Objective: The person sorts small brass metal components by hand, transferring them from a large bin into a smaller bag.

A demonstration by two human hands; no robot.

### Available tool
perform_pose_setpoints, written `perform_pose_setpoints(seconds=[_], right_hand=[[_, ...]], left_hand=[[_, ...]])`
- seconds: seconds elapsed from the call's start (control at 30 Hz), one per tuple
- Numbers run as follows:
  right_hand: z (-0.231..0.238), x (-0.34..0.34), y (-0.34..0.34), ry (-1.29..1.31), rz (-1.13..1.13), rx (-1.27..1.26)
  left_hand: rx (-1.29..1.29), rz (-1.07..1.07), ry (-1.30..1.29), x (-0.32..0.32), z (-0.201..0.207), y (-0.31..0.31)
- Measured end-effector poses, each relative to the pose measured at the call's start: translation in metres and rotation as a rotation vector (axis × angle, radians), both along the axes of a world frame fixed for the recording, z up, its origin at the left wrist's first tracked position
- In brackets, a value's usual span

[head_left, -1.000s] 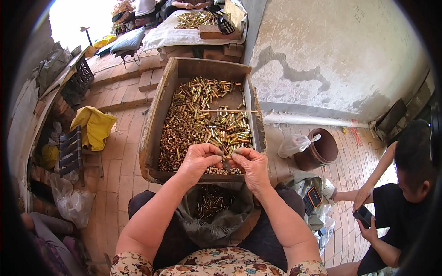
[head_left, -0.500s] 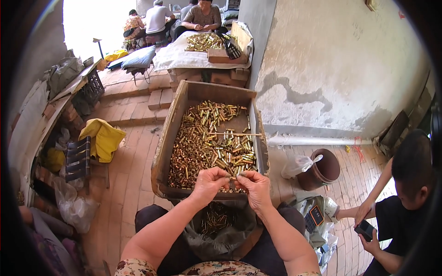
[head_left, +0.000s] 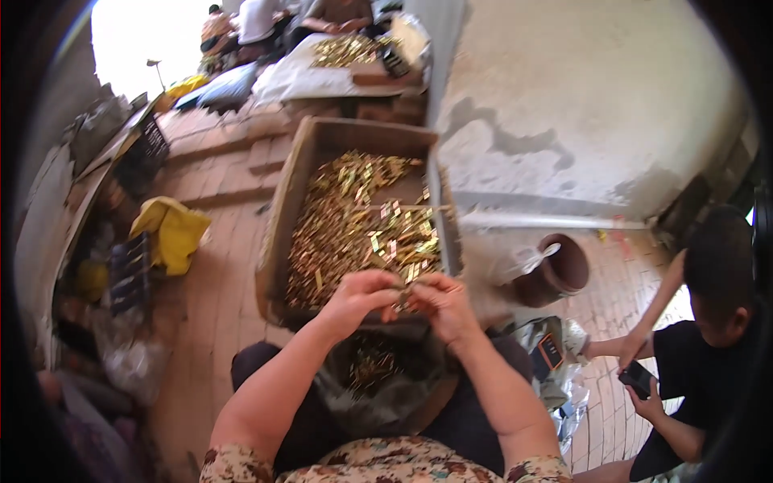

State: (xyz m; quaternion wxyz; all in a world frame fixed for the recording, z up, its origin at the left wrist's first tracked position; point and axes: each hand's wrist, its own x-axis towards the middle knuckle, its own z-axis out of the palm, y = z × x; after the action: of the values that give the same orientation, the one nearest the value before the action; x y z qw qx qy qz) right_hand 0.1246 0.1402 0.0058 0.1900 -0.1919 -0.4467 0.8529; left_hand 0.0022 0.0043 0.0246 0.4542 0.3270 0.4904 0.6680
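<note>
My left hand (head_left: 358, 301) and my right hand (head_left: 445, 307) meet over the near edge of a deep wooden box (head_left: 276, 219). Both are closed in a pinch, fingertips almost touching, around a small brass-coloured metal piece (head_left: 403, 296); motion blur hides its exact shape. Heaped inside the box are many short brass-coloured metal tubes (head_left: 330, 233), some shiny and longer, others smaller and darker. A thin stick (head_left: 403, 208) lies across the box. Below my hands, between my knees, a dark open sack (head_left: 342, 385) contains more thin metal pieces (head_left: 372, 366).
To the right stand a brown bucket (head_left: 561, 272) with a plastic bag and a person (head_left: 699, 362) holding a phone (head_left: 637, 378). A yellow cloth (head_left: 171, 233) lies at left. Beyond the box, people sit around a white-covered table (head_left: 282, 83) bearing more brass pieces.
The whole view has shifted, so the box and room sit higher in the picture, and it is now blurred. My hands stay pinched together, fingers slightly repositioned.
</note>
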Motion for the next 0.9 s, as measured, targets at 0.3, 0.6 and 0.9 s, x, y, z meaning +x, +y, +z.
perform_pose_setpoints(seconds=[0.3,0.6,0.9], right_hand=[[-0.009,-0.007,-0.005,0.085,0.091,-0.147],[0.006,0.007,0.002,-0.005,0.324,0.092],[0.006,0.002,0.018,-0.238,0.258,0.868]], left_hand=[[0.052,-0.013,-0.253,-0.006,-0.012,-0.009],[-0.074,-0.218,-0.049,-0.010,0.002,-0.021],[-0.328,-0.006,0.476,-0.024,-0.012,-0.011]])
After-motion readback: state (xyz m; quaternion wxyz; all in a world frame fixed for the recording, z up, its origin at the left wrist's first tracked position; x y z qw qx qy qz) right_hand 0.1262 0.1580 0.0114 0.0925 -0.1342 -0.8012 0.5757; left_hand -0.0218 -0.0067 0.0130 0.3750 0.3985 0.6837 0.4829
